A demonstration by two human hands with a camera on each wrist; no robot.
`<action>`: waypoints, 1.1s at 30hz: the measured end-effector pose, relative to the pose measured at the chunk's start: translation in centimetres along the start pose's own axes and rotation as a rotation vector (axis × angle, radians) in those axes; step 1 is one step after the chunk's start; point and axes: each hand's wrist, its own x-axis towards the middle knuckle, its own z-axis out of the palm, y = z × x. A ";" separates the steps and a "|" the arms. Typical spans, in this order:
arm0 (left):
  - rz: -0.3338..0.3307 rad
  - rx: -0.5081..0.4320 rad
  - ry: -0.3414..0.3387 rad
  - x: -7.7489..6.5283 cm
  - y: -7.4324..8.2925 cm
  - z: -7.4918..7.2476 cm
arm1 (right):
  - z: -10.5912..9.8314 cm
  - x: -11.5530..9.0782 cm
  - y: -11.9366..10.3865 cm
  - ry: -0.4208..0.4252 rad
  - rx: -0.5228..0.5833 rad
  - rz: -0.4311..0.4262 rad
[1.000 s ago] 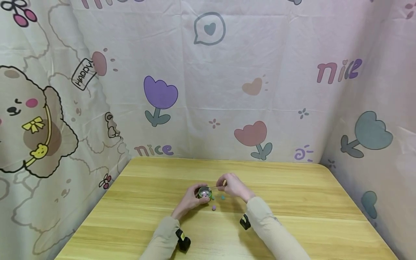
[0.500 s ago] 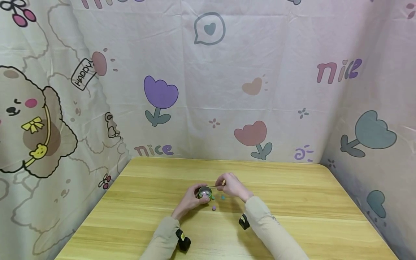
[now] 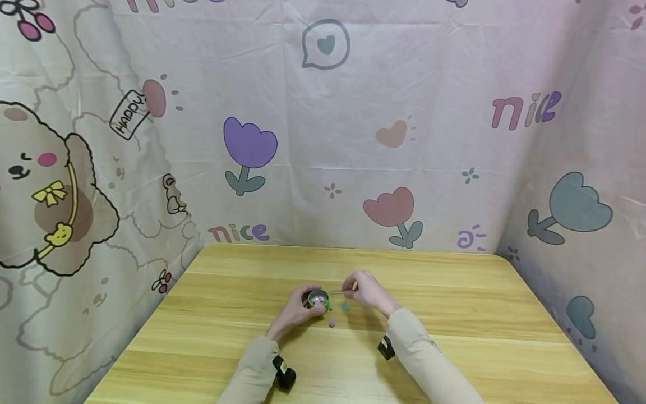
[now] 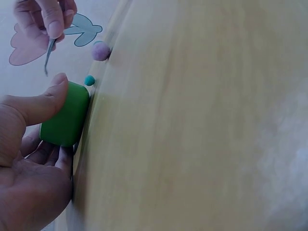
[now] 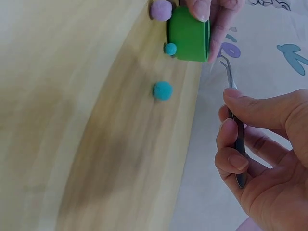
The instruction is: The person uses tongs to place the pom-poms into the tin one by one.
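Observation:
My left hand (image 3: 295, 311) grips a small green tin (image 4: 72, 115) on the table, thumb on one side and fingers on the other. Its open mouth faces up in the head view, showing a silvery inside with some pale bits at the bottom. My right hand (image 3: 367, 292) pinches bent-tip tweezers (image 5: 239, 144) between thumb and fingers. Their tips stand slightly apart, with nothing between them, just right of the tin's rim. Near the tin lie a purple pompom (image 5: 161, 10), a small teal pompom (image 5: 170, 48) and a larger blue pompom (image 5: 162, 90).
The wooden table (image 3: 227, 336) stretches out around both hands. Behind it and along the sides hangs a printed cloth (image 3: 313, 129) with flowers and a bear. Black camera mounts (image 3: 285, 375) sit at both wrists, over light sleeves (image 3: 429, 359).
The right hand has drawn back to the right, taking the tweezers' tips from over the tin's mouth to beside it. The left hand, tin and loose pompoms stay in place.

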 end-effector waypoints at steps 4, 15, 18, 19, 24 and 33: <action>0.000 -0.003 0.003 0.0 -0.1 0.0 | 0.0 -0.4 0.5 -0.009 0.001 -0.006; -0.012 -0.004 0.009 0.0 -0.5 -0.2 | 0.6 -1.1 0.9 -0.065 0.000 -0.004; -0.012 -0.009 0.011 0.0 -0.4 -0.2 | 0.9 -1.1 1.0 -0.079 -0.001 0.001; -0.012 -0.009 0.011 -0.1 -0.4 -0.1 | 1.0 -1.1 1.0 -0.082 0.001 0.005; -0.012 -0.009 0.013 0.0 -0.3 -0.1 | 1.3 -1.0 1.0 -0.074 -0.013 -0.010; -0.006 -0.005 0.016 0.1 -0.3 0.0 | 1.4 -1.0 1.0 -0.078 -0.018 -0.029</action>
